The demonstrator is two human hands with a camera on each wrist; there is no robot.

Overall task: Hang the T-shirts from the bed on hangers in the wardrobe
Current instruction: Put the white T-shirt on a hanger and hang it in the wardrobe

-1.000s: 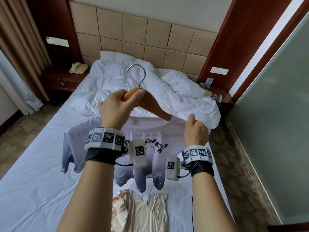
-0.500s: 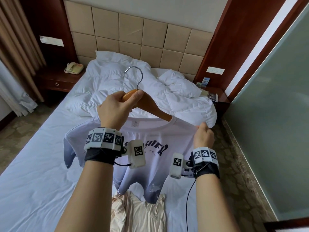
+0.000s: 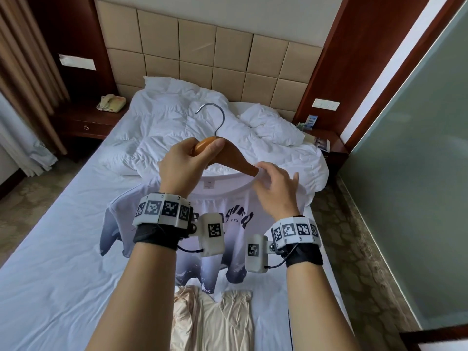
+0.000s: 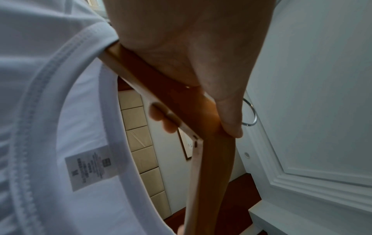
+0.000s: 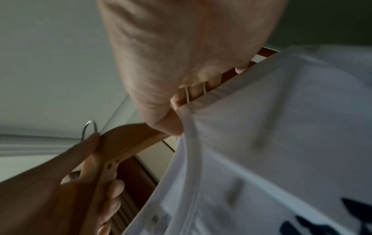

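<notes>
Wooden hanger (image 3: 222, 158) is gripped near its neck by left hand (image 3: 187, 168), fingers wrapped round the wood, steel hook (image 3: 215, 117) pointing to 12 o'clock. White T-shirt (image 3: 228, 224) is held above bed (image 3: 63, 249), hanger arm entering the collar (image 3: 228, 177) at 4 o'clock. Collar edge is pinched by right hand (image 3: 276, 191) at the hanger arm's tip, remaining fingers loosely spread. Beige T-shirt (image 3: 222, 323) lies flat at 6 o'clock on the sheet.
</notes>
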